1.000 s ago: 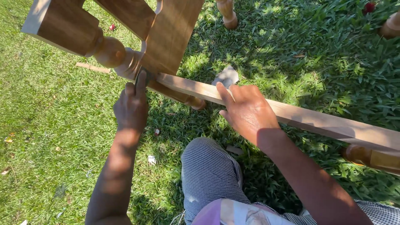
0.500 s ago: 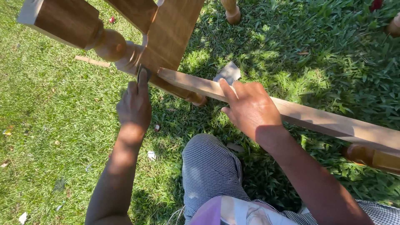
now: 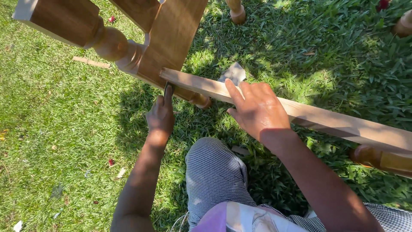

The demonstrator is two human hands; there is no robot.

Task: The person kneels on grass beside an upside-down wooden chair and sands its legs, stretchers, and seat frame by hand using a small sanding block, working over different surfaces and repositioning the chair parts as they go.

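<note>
The left hand [image 3: 161, 115] has slid a little lower under the wooden rail [image 3: 309, 116]. The right hand [image 3: 257, 109] has spread flatter on top of it.

Bright hard sunlight, deep shadows on grass [image 3: 51, 129], sharp focus

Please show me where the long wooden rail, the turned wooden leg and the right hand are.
long wooden rail [image 3: 343, 122], head view, its top face.
turned wooden leg [image 3: 109, 43], head view, its round bulge.
right hand [image 3: 257, 109], head view, its back.
</note>
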